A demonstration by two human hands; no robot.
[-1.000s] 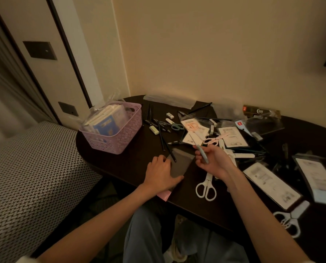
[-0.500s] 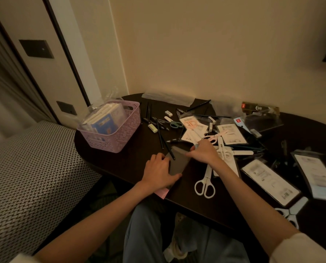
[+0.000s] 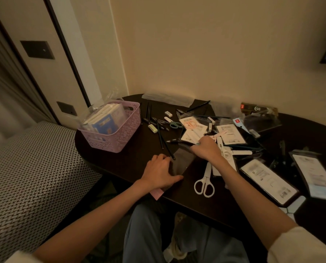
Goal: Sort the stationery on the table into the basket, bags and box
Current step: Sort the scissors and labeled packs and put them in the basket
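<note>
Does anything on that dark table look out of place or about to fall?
Yes: a pink card under the left hand pokes out past the table's near edge, so it might slip off. Otherwise, pens, scissors and packets simply lie scattered, unsorted.

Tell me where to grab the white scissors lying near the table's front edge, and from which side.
Take the white scissors by the two finger loops, coming from the front edge of the table. The loops point toward the person and lie clear on bare tabletop, while the blade end runs under the right hand and toward packets, so it looks crowded.
</note>
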